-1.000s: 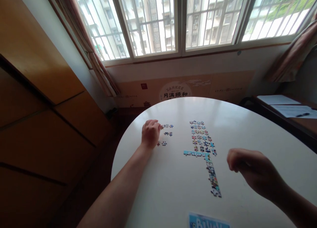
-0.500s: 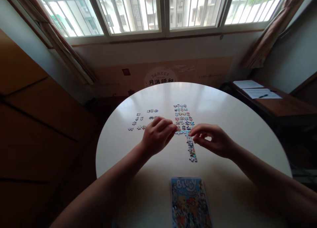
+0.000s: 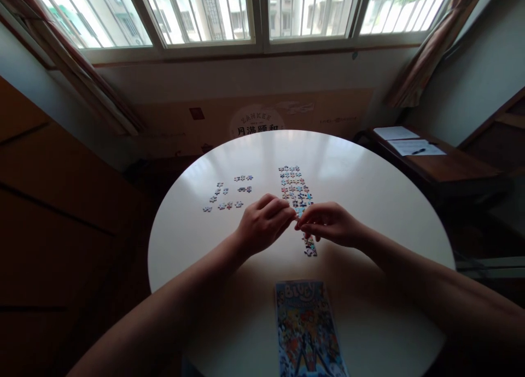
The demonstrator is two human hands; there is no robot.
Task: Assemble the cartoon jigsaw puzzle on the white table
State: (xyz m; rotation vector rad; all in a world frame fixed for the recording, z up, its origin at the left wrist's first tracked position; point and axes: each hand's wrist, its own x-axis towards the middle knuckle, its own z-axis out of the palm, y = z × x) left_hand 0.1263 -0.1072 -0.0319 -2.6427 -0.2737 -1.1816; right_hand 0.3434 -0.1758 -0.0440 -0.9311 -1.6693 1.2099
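Note:
My left hand (image 3: 264, 224) is closed in a pinch above the round white table (image 3: 184, 246), at a small pale puzzle piece (image 3: 297, 218). From the right, my right hand (image 3: 330, 223) meets it, its fingertips pressed together at the same piece. Beyond the hands lie rows of loose puzzle pieces (image 3: 290, 175). A narrow joined strip of puzzle (image 3: 310, 247) runs toward me, its upper part hidden under my right hand. Several more loose pieces (image 3: 229, 205) are scattered left of the rows.
A colourful Bluey picture card (image 3: 307, 328) lies at the near side of the table. Papers (image 3: 414, 147) and a pen rest on a brown side table (image 3: 467, 166) at the right. Windows and a printed box panel (image 3: 164, 120) are beyond the table.
My right hand has moved left, and its fingertips now meet those of my left hand at the small piece. The whole view has shifted slightly.

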